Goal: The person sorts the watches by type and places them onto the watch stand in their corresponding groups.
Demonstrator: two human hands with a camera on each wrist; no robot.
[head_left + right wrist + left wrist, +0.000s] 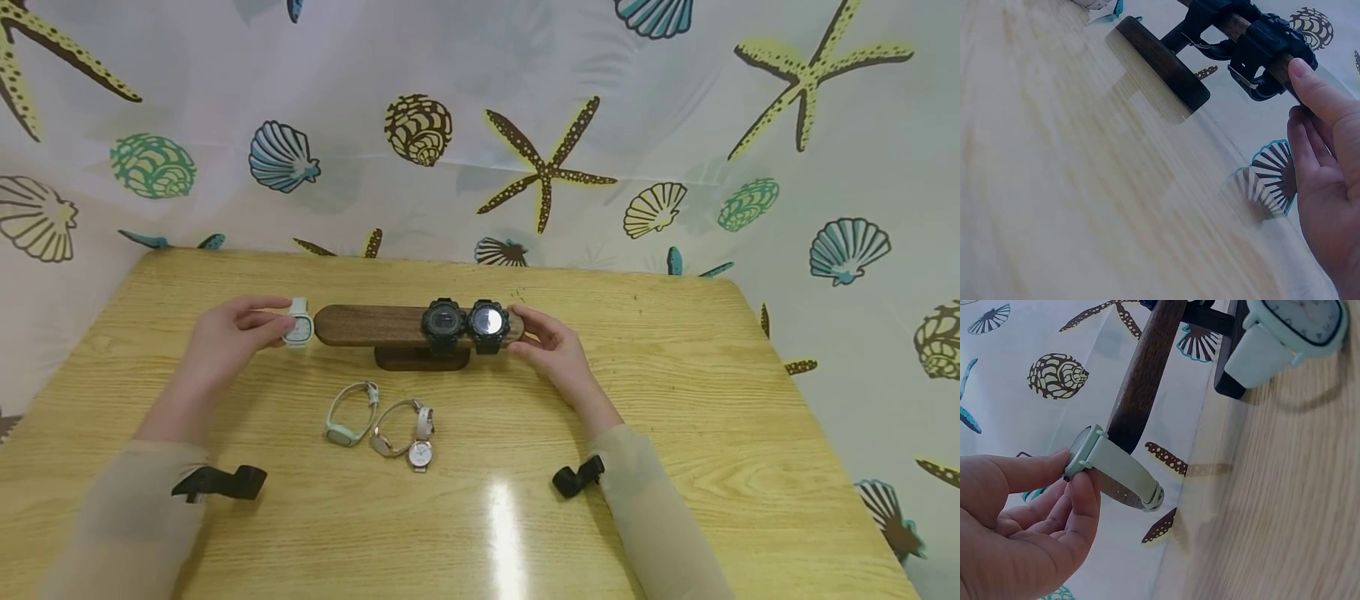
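Two black watches point(443, 320) on the stand point(360, 325), one pale watch point(298, 327) at its left end

Both black watches circle the bar toward the stand's right end, so that part looks done. Just beyond the stand's left end, the pale watch is pinched between thumb and fingers of the left hand point(232, 333), apparently not yet on. The right hand point(555, 350) pinches the stand's right end, seemingly steadying it. Three loose watches point(381, 445) lie in front of the stand, probably left to do
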